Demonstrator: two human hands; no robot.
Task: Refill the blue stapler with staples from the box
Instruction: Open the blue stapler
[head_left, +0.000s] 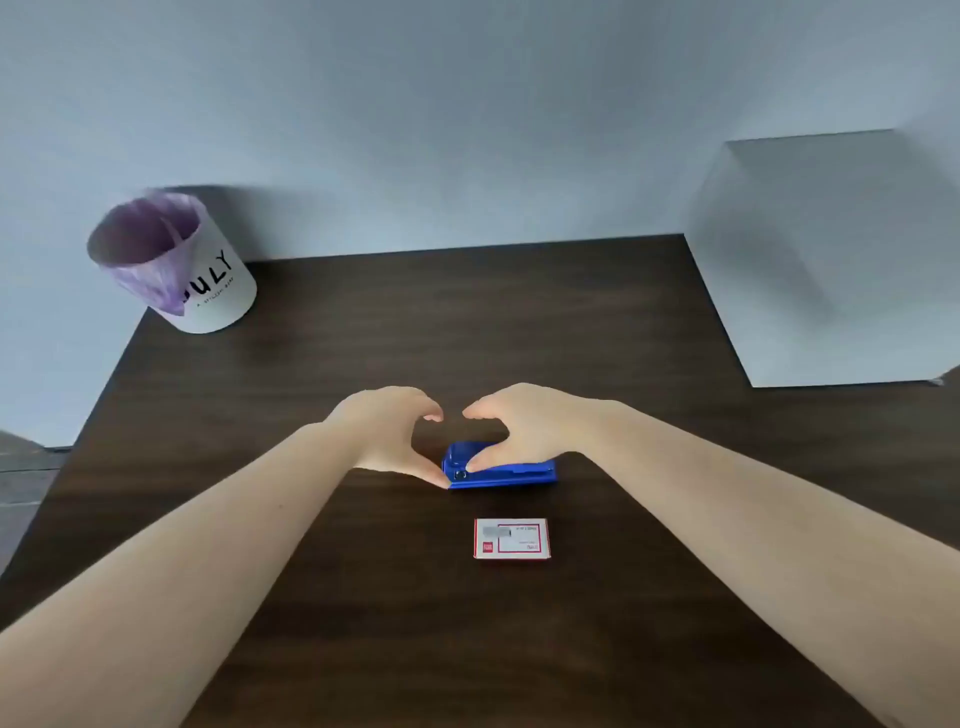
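Observation:
The blue stapler (511, 474) lies flat on the dark wooden table (363, 597), its length running left to right. My left hand (387, 434) is at the stapler's left end, thumb tip touching its lower left corner, fingers curled above. My right hand (524, 426) arches over the stapler, thumb resting on its top near the left end, fingers curved over the far side. Neither hand has lifted it. The small white and red staple box (511, 539) lies closed on the table just in front of the stapler, untouched.
A white bin with a purple liner (176, 265) stands at the table's back left corner. A large white box (831, 260) sits at the back right. A pale wall rises behind the table. The floor shows past the left edge.

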